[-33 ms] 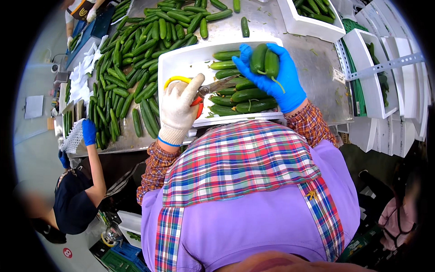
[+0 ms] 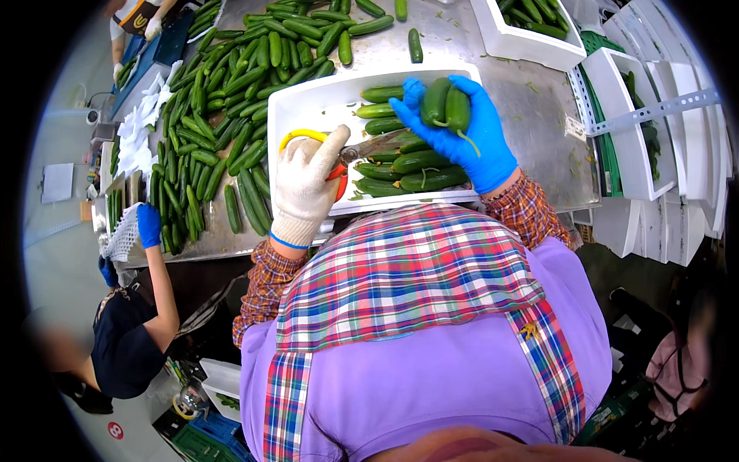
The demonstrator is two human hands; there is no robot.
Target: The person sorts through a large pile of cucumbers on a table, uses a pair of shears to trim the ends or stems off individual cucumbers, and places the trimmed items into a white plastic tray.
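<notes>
Plainly, over the white box (image 2: 296, 112), the left hand (image 2: 308, 181) gripped scissors (image 2: 349, 154) (best kept off fingers (image 2: 414, 92)), the right hand (image 2: 489, 150) two cucumbers (image 2: 457, 112).

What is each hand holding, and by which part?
The left hand holds shears by their yellow and orange handles. The right hand holds two cucumbers around their sides.

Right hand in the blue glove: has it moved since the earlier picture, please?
Yes, slightly: the right hand, with its two cucumbers, has shifted a little to the left, judged against the white box, whose right edge looks unmoved.
</notes>
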